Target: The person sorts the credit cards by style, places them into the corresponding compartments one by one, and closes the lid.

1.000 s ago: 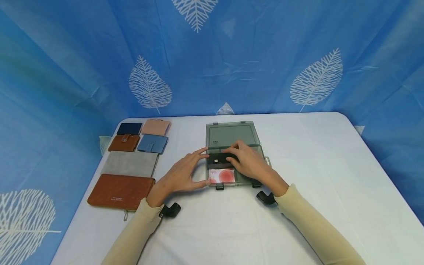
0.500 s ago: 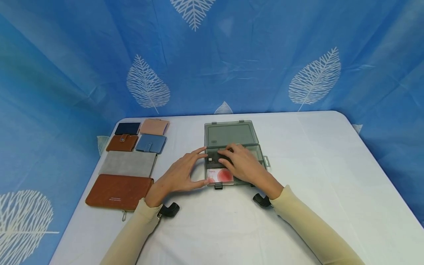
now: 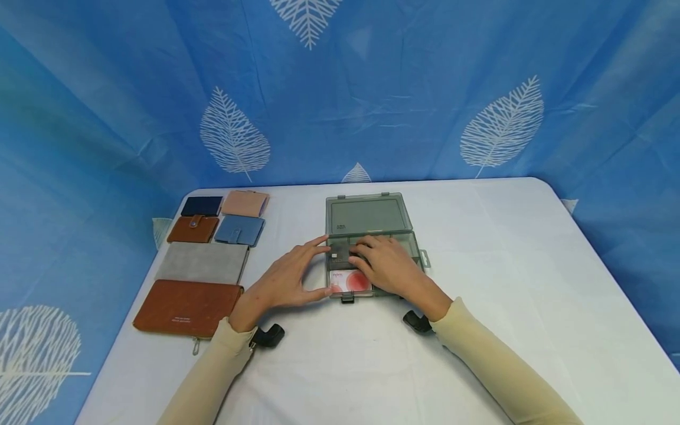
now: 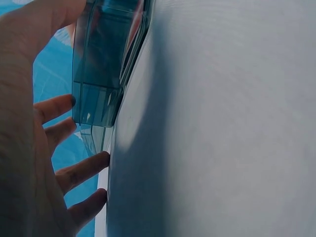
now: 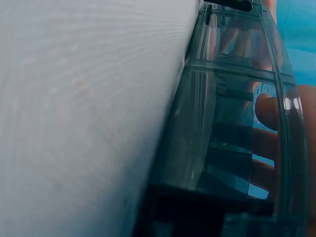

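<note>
A translucent grey-green compartment box (image 3: 419, 245) lies on the table with its lid (image 3: 369, 213) laid back behind it. In its left part sit a dark chip card (image 3: 338, 254) and, nearer the front, a white-and-pink card (image 3: 350, 281). My left hand (image 3: 287, 277) spans the box's left side, fingers spread, thumb at the front corner and fingertips at the back one. My right hand (image 3: 390, 264) reaches into the box from the right, its fingertips on or close to the dark card. The hand covers that card's right end. Through the box wall, right fingers (image 5: 266, 111) show in the right wrist view.
Left on the white table (image 3: 478, 354) lie a brown zip wallet (image 3: 188, 307), a grey wallet (image 3: 202, 262), a brown snap wallet (image 3: 193, 230), a blue wallet (image 3: 239, 229), a dark navy wallet (image 3: 202, 205) and a pink-beige one (image 3: 244, 203). A blue leaf-print curtain (image 3: 398, 88) hangs behind.
My right hand has moved slightly left and down into the box. The dark card, earlier between its fingers, now lies lower in the left compartment. The left hand has stayed at the box.
</note>
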`<state>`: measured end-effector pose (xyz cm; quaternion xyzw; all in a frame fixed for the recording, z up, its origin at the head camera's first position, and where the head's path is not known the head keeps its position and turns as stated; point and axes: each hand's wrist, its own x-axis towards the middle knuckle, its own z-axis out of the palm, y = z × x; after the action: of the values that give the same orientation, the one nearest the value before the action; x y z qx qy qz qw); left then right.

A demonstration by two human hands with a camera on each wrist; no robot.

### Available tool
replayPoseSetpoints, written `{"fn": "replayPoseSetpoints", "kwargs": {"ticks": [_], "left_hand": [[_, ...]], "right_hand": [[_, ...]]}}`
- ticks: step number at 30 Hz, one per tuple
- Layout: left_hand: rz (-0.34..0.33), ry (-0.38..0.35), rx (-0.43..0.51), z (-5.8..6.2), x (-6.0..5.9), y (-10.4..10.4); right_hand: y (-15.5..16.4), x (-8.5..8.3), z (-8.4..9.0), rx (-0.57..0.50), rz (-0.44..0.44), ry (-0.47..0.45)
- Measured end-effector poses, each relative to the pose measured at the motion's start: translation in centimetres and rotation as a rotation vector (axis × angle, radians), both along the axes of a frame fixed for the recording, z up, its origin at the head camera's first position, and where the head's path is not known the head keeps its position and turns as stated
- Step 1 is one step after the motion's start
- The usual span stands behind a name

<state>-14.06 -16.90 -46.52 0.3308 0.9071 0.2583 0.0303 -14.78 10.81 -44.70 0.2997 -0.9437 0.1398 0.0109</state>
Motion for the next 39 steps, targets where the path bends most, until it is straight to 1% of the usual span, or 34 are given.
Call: {"fn": "replayPoseSetpoints", "kwargs": {"ticks": [6, 8, 9, 11, 14, 16, 18, 20, 22, 25, 27, 28, 31, 34, 36, 39], "left_hand": [[0.004, -0.027, -0.029, 0.3, -0.1, 0.0], [0.003, -0.057, -0.042, 0.7, -0.1, 0.0], [0.002, -0.086, -0.044, 1.0, -0.2, 0.0], [-0.001, -0.158, -0.053, 1.7, -0.4, -0.1], [-0.004, -0.276, -0.006, 2.7, -1.0, -0.3], [0.029, -0.325, 0.039, 3.4, -1.7, -0.2], [0.092, -0.325, 0.092, 4.2, -2.5, 0.0], [0.188, -0.317, 0.155, 4.9, -3.3, 0.5], [0.289, -0.333, 0.242, 5.3, -4.1, 1.1], [0.413, -0.389, 0.372, 5.0, -5.5, 2.2], [0.474, -0.439, 0.439, 4.5, -6.4, 3.0], [0.500, -0.458, 0.457, 4.2, -6.7, 3.4], [0.554, -0.510, 0.512, 3.1, -7.5, 4.6], [0.588, -0.535, 0.561, 2.3, -7.8, 5.5], [0.599, -0.537, 0.587, 2.1, -7.9, 6.0], [0.609, -0.536, 0.619, 2.0, -7.9, 6.5]], "right_hand": [[0.0, 0.3, 0.2, 0.067, -0.020, 0.011], [0.1, 0.3, 0.3, 0.073, -0.021, -0.003], [0.2, 0.2, 0.4, 0.069, -0.017, -0.011], [0.4, 0.1, 0.7, 0.043, -0.004, -0.013], [1.0, -0.1, 1.7, -0.019, -0.003, 0.012], [1.7, -0.4, 2.5, -0.081, -0.023, 0.034], [2.5, -0.9, 3.3, -0.139, -0.072, 0.024], [3.5, -1.8, 3.7, -0.204, -0.128, -0.025], [4.7, -2.7, 3.7, -0.268, -0.186, -0.101], [6.6, -4.0, 3.2, -0.359, -0.259, -0.223], [7.8, -4.7, 2.6, -0.411, -0.294, -0.300], [8.3, -5.0, 2.3, -0.431, -0.307, -0.333], [9.2, -5.7, 1.3, -0.517, -0.334, -0.442], [9.5, -6.0, 0.6, -0.614, -0.345, -0.542], [9.6, -6.2, 0.3, -0.673, -0.351, -0.599], [9.9, -6.4, 0.1, -0.720, -0.366, -0.653]]}}
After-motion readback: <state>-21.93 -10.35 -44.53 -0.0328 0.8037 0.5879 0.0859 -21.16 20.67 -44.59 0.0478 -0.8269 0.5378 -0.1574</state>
